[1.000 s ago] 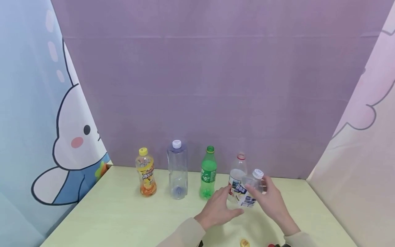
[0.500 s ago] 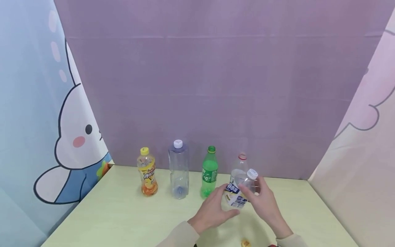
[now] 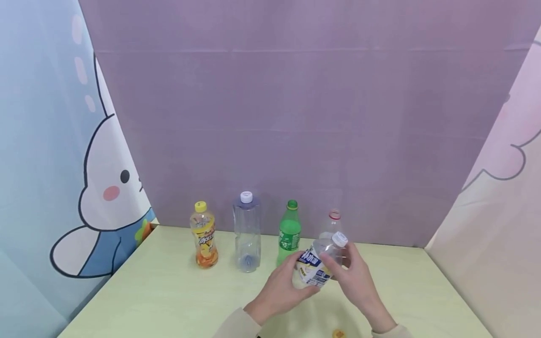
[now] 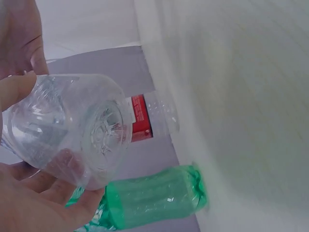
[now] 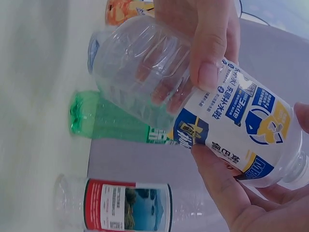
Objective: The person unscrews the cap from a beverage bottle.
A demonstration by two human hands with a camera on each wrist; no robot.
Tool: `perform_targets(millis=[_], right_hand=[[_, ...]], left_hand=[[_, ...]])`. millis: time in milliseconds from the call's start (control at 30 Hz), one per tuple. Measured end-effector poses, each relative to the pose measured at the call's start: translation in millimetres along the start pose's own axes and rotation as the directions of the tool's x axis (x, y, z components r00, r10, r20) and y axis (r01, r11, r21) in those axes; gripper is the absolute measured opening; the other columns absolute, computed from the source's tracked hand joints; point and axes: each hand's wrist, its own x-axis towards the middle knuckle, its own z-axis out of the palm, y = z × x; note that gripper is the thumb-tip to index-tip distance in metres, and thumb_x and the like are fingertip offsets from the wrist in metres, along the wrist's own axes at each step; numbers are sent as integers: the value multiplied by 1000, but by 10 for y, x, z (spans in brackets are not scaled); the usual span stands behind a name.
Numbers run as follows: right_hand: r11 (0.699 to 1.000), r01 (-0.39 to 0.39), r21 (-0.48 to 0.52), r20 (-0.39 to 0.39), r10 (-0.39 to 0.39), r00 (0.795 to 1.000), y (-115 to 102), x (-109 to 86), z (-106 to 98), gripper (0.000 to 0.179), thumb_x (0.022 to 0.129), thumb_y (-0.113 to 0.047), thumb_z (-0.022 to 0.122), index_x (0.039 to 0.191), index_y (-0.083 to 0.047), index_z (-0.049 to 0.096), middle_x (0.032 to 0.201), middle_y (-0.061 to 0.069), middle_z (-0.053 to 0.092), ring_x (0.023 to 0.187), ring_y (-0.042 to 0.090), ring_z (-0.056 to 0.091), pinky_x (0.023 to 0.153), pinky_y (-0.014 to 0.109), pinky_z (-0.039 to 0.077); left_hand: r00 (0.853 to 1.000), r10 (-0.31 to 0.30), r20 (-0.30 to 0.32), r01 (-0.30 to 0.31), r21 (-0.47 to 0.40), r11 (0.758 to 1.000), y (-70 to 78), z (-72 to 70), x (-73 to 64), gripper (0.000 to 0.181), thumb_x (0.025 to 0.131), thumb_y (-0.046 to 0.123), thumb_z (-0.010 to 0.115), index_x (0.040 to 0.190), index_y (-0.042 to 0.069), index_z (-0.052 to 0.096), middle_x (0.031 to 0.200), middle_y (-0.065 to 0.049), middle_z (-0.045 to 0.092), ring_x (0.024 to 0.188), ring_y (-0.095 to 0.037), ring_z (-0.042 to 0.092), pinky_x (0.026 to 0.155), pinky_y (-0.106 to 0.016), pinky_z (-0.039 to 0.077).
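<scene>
Both hands hold a clear plastic bottle (image 3: pixel 312 268) with a white-and-blue label and a white cap, tilted with its cap up to the right. My left hand (image 3: pixel 276 292) grips its lower part; in the left wrist view those fingers (image 4: pixel 63 193) curl under the bottle near its ridged base. Higher up, my right hand (image 3: pixel 357 284) holds the labelled part, thumb in front. The right wrist view shows the label (image 5: pixel 236 121) facing the camera between the two hands. Just behind stand a green bottle (image 3: pixel 290 230) and a clear bottle with a red-and-white label (image 5: pixel 128 205), partly covered in the head view.
A yellow-capped bottle (image 3: pixel 205 241) with an orange base and a tall clear bottle (image 3: pixel 248 237) stand further left along the row. Near the front edge of the pale table (image 3: pixel 169 300) lies a small yellow cap (image 3: pixel 339 334). A purple curtain (image 3: pixel 270 117) hangs behind.
The held bottle has moved left and tilted more, now overlapping the green bottle. My left hand has closed round its lower part. The head view has shifted slightly.
</scene>
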Motion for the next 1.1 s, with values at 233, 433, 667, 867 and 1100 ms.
perform_targets(millis=[233,433,667,867,1100], right_hand=[[999,-7,54,48,4,999,-66,-43,106,49,96,-22,70,139,-7,50,121,18,63,100,26,66,69,33,60],[996,-6,85,110,-4,994,-133,-94,144,50,94,-16,72,138,-5,51,119,17,64,104,28,67,70,34,60],[998,-5,70,180,-8,984,-218,-118,108,49,94,-18,72,137,-5,54,118,15,67,106,27,66,73,31,59],[998,-14,57,156,5,988,-306,-118,-13,43,95,-18,71,133,-2,59,113,13,69,103,24,66,72,31,60],[999,9,-50,95,-4,995,-421,-120,-97,30,96,-25,72,117,-3,68,97,7,71,82,17,66,61,32,59]], left_hand=[[1000,21,17,-21,-7,1000,-58,-192,-124,88,82,53,81,153,18,42,133,7,59,110,-11,57,91,-38,51],[998,37,41,-38,35,999,-63,-376,-240,84,82,53,80,150,19,45,131,7,58,111,-11,57,93,-38,51],[998,33,62,-37,58,998,-36,-538,-337,82,83,53,80,148,18,46,130,7,60,111,-11,58,92,-39,52],[997,38,74,-43,67,997,-54,-572,-386,80,82,52,81,147,20,49,130,8,59,111,-10,57,92,-38,51],[996,37,82,-49,158,986,-122,-631,-438,82,79,49,84,146,18,49,132,6,59,111,-10,55,91,-38,50]])
